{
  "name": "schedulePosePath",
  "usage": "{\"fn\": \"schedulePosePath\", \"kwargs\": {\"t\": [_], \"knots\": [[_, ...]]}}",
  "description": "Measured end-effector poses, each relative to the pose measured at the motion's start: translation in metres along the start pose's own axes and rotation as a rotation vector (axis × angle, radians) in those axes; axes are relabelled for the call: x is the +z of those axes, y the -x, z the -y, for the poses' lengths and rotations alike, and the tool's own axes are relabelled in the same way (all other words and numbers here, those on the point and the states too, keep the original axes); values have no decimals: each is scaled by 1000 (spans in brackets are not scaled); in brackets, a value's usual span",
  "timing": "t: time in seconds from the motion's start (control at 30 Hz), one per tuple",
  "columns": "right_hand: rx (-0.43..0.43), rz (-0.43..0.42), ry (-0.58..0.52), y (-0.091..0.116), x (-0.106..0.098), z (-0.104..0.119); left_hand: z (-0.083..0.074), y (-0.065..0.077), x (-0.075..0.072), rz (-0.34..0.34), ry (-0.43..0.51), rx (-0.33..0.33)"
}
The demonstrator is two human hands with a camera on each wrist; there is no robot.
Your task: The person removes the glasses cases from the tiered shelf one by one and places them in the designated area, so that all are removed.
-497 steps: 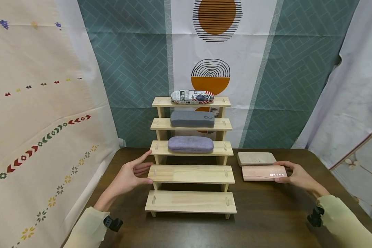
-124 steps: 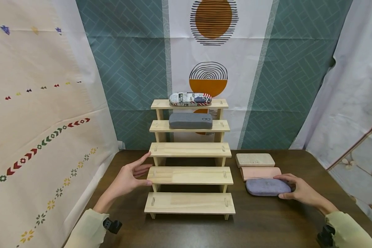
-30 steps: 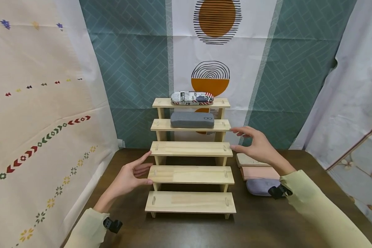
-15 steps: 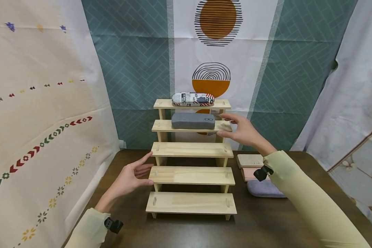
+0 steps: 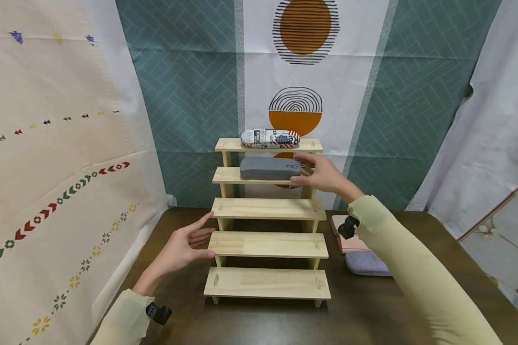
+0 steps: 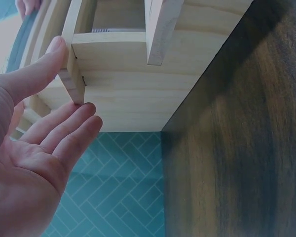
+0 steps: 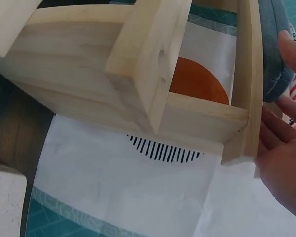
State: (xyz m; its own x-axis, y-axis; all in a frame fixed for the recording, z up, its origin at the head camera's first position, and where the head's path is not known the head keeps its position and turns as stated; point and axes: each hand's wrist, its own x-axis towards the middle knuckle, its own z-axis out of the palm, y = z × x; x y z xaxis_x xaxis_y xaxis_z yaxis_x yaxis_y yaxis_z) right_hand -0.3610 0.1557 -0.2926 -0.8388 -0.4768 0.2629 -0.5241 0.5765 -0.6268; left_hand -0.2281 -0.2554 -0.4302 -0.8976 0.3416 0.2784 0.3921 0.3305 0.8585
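Observation:
My right hand (image 5: 323, 177) has thumb and fingers round the right end of a grey glasses case (image 5: 265, 168), which sits on the second tier from the top of a wooden stepped rack (image 5: 267, 282). In the right wrist view the thumb lies against the grey case (image 7: 275, 54), with the other fingers at its far side and near the board. My left hand (image 5: 181, 249) steadies the rack's left side; the left wrist view shows a board end (image 6: 71, 81) between thumb and fingertips. On the top tier lies a newspaper-print glasses case (image 5: 269, 138).
Right of the rack, a purple glasses case (image 5: 367, 263), a pink case (image 5: 351, 243) and a beige case (image 5: 338, 221) lie in a row on the dark table (image 5: 267, 326), partly behind my right sleeve (image 5: 397, 249). A patterned curtain (image 5: 185, 96) hangs behind.
The purple case went from the third tier to the table, in front of the pink one. My right hand then rose leftward to the grey case and closed on its end. My left hand stayed put.

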Motion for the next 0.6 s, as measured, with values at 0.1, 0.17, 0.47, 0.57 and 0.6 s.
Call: {"fn": "schedulePosePath", "kwargs": {"t": [0.1, 0.17, 0.47, 0.57, 0.6], "knots": [[15, 7, -13, -4, 2, 0, 0, 0, 0, 0, 1, -4], [17, 12, -10, -7, 3, -1, 0, 0, 0, -2, 0, -7], [11, 1, -11, -15, 10, 0, 1, 0, 0, -2, 7, -4], [13, -2, -13, -17, 11, 2, 0, 0, 0, -2, 2, -8], [13, -5, -10, -17, 12, 3, 0, 0, 0, -1, 0, -10]]}}
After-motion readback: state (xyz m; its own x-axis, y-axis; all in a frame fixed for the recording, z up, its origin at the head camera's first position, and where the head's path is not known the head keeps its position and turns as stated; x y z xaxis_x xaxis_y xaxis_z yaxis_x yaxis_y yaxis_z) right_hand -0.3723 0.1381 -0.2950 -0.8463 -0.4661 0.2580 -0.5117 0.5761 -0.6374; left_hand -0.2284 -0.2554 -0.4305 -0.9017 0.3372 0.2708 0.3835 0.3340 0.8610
